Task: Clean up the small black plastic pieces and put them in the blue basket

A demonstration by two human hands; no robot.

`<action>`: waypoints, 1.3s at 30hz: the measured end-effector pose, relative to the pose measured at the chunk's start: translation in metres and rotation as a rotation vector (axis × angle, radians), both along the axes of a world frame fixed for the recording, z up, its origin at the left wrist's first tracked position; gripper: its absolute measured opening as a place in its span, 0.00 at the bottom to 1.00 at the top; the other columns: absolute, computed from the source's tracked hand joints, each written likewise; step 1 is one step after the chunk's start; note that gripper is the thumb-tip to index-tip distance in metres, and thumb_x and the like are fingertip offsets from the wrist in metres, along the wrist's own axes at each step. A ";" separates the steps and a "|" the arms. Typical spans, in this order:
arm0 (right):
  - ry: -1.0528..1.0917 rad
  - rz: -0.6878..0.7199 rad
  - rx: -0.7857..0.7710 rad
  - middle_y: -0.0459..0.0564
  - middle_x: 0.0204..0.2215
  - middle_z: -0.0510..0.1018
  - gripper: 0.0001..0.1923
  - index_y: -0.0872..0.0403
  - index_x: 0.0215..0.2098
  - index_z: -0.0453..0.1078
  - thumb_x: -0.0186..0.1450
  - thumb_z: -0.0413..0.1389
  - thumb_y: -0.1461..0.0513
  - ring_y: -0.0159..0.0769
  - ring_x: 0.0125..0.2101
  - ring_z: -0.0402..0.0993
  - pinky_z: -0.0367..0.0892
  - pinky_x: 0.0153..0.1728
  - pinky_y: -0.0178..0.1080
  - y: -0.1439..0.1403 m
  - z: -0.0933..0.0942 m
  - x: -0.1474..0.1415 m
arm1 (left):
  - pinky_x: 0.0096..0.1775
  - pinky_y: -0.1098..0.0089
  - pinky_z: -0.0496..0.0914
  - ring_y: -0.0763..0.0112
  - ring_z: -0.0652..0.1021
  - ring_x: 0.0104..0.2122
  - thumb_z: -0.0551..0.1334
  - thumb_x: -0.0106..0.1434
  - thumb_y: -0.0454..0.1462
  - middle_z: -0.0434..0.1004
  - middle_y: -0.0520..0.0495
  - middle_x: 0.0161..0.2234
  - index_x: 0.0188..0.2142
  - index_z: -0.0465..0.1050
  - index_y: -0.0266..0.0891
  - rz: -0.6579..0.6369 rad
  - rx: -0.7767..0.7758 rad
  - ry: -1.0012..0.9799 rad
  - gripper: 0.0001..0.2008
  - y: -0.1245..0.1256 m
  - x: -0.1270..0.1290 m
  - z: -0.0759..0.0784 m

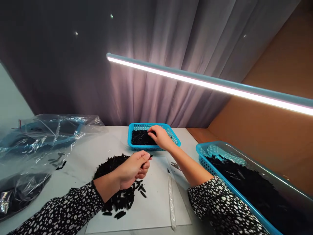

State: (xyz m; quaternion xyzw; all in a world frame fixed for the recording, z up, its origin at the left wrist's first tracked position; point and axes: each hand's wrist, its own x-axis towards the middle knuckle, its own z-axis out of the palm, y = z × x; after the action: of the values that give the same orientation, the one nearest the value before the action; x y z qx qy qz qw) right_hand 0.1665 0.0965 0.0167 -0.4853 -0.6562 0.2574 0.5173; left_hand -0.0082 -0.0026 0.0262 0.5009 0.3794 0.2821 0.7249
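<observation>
Left hand (133,168) hovers over the pile (114,182) of small black pieces, fingers curled in tight, and a thin black piece (149,157) pokes out from the fingertips, so it is pinched there. The pile spreads across a white sheet (156,209) on the tabletop (97,147), with a few loose pieces scattered at its near edge. Right hand (160,135) reaches forward into the small blue basket (174,137) at the far side of the tabletop, fingers bent down onto the black pieces inside; whether it actually grips any I cannot tell. Both sleeves are black with white spots. A clear narrow strip (171,199) lies along the sheet's right edge, between the two arms. Off to the right, a larger blue basket (207,163) sits full of black pieces, its far side covered by a clear sheet. On the left, crumpled clear plastic bags (36,143) hold more dark pieces. Overhead, a lit tube lamp (207,83) slants across grey curtains (146,49).
</observation>
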 end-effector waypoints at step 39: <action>0.708 0.200 -0.471 0.47 0.22 0.80 0.11 0.52 0.30 0.83 0.54 0.70 0.53 0.28 0.22 0.71 0.65 0.27 0.34 -0.121 -0.020 0.008 | 0.23 0.71 0.45 0.77 0.50 0.20 0.56 0.68 0.46 0.56 0.60 0.16 0.30 0.62 0.41 -0.073 -0.021 0.012 0.14 0.004 0.000 0.009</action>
State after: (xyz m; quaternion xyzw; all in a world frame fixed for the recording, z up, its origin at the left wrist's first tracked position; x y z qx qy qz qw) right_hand 0.1745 -0.0242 -0.0036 -0.4059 -0.4057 0.5993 0.5582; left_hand -0.0086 0.0018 0.0355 0.5083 0.3682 0.2487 0.7377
